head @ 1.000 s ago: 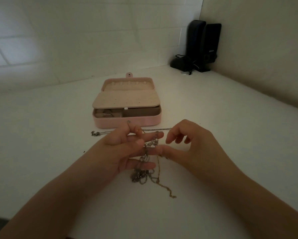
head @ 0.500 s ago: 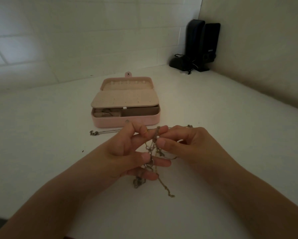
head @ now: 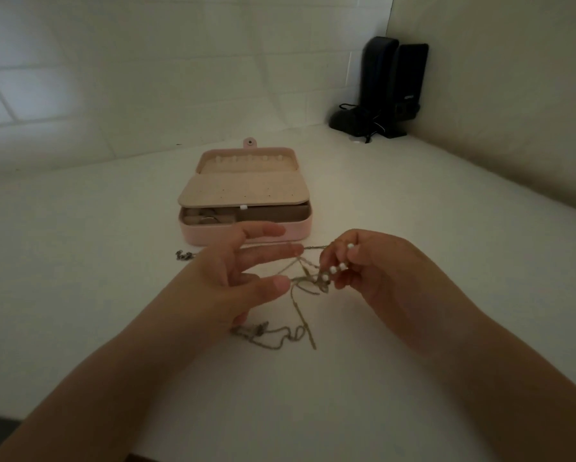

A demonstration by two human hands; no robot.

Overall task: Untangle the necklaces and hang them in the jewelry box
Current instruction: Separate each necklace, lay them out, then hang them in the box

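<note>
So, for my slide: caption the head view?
Two hands pull tangled necklaces apart before an open pink jewelry box.

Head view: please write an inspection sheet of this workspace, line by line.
Surface: white table, dimly lit.
Job's things: tangled necklaces stretched between both hands, loose ends on the table; pink jewelry box open, hooks bare.
Clutter: small chain piece left of the hands.
Grippers: left hand with straight fingers touching chains; right hand pinching the pearl section.
Cables: black cord at the speakers.
Surroundings: black speakers in the corner, tiled wall.
</note>
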